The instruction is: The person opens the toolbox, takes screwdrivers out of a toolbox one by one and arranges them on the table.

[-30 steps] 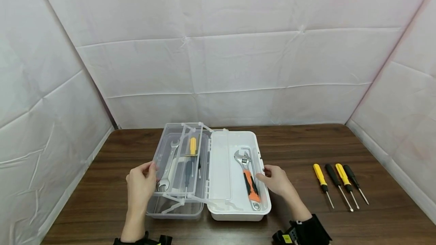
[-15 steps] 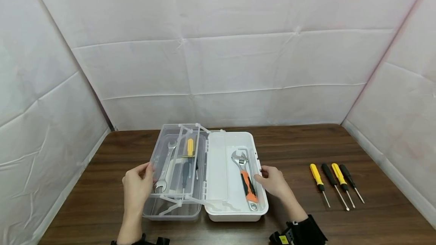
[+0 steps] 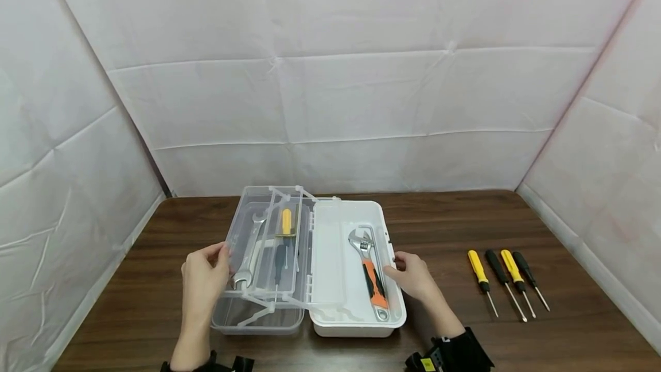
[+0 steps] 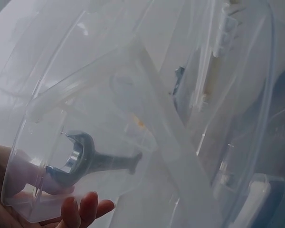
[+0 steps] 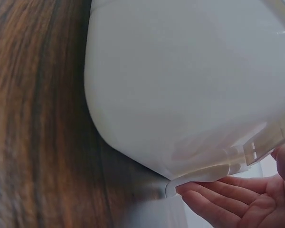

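A toolbox lies open, its white base (image 3: pixel 327 257) on the right and its clear lid (image 3: pixel 248 329) folded out left. Above the lid, on hinged arms, hangs a clear tray (image 3: pixel 234 251) holding an open-end wrench (image 3: pixel 250 260). My left hand (image 3: pixel 203 277) pinches the tray's left edge; in the left wrist view, its fingers (image 4: pixel 88 209) curl beside the wrench's jaw end. With thumb at the rim and fingers outside, my right hand (image 3: pixel 415 277) grips the base's right wall. Inside the base lie an orange-and-black adjustable wrench (image 3: pixel 376 286) and a hex key (image 3: pixel 376 248).
Several screwdrivers with yellow or black handles, such as the leftmost yellow screwdriver (image 3: pixel 477 266), lie in a row on the wooden table (image 3: pixel 439 223) at the right. A yellow-handled tool (image 3: pixel 286 221) shows through the tray. White cloth walls (image 3: pixel 361 159) enclose the table.
My left hand and the clear tray have shifted slightly left. The right hand stays on the base's right wall. The head view has also moved a little.
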A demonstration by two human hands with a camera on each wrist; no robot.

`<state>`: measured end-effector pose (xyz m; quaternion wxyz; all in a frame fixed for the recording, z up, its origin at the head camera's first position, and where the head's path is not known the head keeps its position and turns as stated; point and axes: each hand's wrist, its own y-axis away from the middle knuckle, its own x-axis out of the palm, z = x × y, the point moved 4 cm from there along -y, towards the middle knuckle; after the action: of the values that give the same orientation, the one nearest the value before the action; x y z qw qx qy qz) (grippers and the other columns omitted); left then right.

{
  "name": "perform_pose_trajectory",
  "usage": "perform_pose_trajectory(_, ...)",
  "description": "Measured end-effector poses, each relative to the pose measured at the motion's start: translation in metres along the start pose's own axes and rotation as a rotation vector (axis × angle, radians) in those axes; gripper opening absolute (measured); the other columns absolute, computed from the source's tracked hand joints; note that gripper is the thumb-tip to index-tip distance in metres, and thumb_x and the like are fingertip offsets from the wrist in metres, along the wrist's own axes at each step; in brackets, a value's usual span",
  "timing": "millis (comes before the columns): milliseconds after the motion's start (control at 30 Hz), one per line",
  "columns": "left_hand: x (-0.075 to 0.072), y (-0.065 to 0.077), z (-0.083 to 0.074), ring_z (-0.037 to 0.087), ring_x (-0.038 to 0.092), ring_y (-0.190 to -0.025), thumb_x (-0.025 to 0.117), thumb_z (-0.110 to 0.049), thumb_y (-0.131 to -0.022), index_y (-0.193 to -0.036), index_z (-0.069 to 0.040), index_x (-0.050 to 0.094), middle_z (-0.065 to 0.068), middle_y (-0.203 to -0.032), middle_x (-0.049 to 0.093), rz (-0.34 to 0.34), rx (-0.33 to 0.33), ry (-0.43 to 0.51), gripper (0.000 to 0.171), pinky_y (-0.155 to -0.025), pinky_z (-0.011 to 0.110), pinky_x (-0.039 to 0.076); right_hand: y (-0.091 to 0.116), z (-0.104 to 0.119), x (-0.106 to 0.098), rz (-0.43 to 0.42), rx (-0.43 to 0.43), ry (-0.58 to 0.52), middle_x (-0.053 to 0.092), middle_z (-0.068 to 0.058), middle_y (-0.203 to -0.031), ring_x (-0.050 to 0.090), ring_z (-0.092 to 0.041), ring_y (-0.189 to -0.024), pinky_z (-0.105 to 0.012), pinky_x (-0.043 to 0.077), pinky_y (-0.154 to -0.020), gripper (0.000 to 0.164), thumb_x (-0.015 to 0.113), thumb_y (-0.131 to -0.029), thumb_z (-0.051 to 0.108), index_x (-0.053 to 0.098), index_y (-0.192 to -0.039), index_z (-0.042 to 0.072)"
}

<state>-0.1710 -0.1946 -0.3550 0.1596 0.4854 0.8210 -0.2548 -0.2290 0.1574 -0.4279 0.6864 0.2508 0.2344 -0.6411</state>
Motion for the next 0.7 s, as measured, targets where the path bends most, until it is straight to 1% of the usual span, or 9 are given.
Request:
perform_pose_trajectory(133,-0.004,-0.002,-0.013,0.009,0.055,-0.046,0.051,-0.006,-0.086,-0.099,0.009,0.063,0.015,-0.066,0.065,0.010,0.035,-0.005,0.024,-0.039,0.023,0.034,0.001,-0.002,-0.001,0.026,0.012,-0.030,0.062,-0.018,-0.093,0.060,-0.024,-0.081,-0.036,0.048,-0.066,0.034,0.056,-0.080,0.006,0.053,-0.109,-0.013)
perform_pose_trajectory(200,-0.005,-0.004,-0.021,0.008,0.054,-0.045,0.051,-0.007,-0.085,-0.099,0.008,0.064,0.012,-0.062,0.063,0.017,0.055,-0.005,0.024,-0.039,0.023,0.033,0.000,-0.003,-0.001,0.036,0.011,-0.047,0.063,-0.017,-0.091,0.060,-0.022,-0.078,-0.035,0.048,-0.064,0.033,0.054,-0.080,0.004,0.053,-0.108,-0.013)
perform_pose_trajectory(267,-0.007,-0.005,-0.030,0.008,0.052,-0.045,0.051,-0.008,-0.085,-0.100,0.007,0.064,0.008,-0.058,0.062,0.026,0.061,-0.010,0.025,-0.040,0.023,0.033,0.000,-0.004,-0.003,0.046,0.011,-0.059,0.063,-0.015,-0.087,0.059,-0.020,-0.074,-0.033,0.048,-0.062,0.032,0.054,-0.079,0.002,0.053,-0.107,-0.013)
perform_pose_trajectory(400,-0.009,-0.006,-0.048,0.009,0.051,-0.045,0.049,-0.010,-0.086,-0.104,0.006,0.062,0.008,-0.060,0.063,0.063,0.066,-0.001,0.028,-0.040,0.024,0.032,-0.002,-0.006,-0.003,0.069,0.017,-0.074,0.063,-0.012,-0.083,0.058,-0.016,-0.069,-0.030,0.047,-0.059,0.030,0.052,-0.078,0.000,0.056,-0.105,-0.013)
perform_pose_trajectory(533,-0.010,-0.005,-0.064,0.010,0.053,-0.046,0.048,-0.011,-0.085,-0.106,0.005,0.062,0.009,-0.061,0.064,0.068,0.094,0.002,0.029,-0.040,0.025,0.032,-0.003,-0.009,-0.005,0.082,0.011,-0.079,0.063,-0.011,-0.082,0.056,-0.015,-0.068,-0.030,0.047,-0.058,0.029,0.051,-0.078,-0.002,0.057,-0.104,-0.012)
perform_pose_trajectory(633,-0.012,-0.004,-0.069,0.010,0.053,-0.047,0.047,-0.011,-0.085,-0.106,0.004,0.063,0.009,-0.061,0.064,0.059,0.102,-0.005,0.029,-0.041,0.025,0.032,-0.003,-0.009,-0.005,0.090,0.003,-0.077,0.063,-0.011,-0.081,0.056,-0.014,-0.066,-0.029,0.046,-0.057,0.028,0.051,-0.078,-0.002,0.057,-0.103,-0.012)
perform_pose_trajectory(700,-0.012,-0.002,-0.067,0.011,0.052,-0.046,0.048,-0.011,-0.086,-0.106,0.004,0.062,0.009,-0.061,0.064,0.058,0.089,-0.003,0.029,-0.040,0.025,0.032,-0.003,-0.010,-0.005,0.091,0.005,-0.081,0.063,-0.010,-0.080,0.055,-0.014,-0.065,-0.029,0.046,-0.057,0.027,0.051,-0.078,-0.002,0.058,-0.103,-0.011)
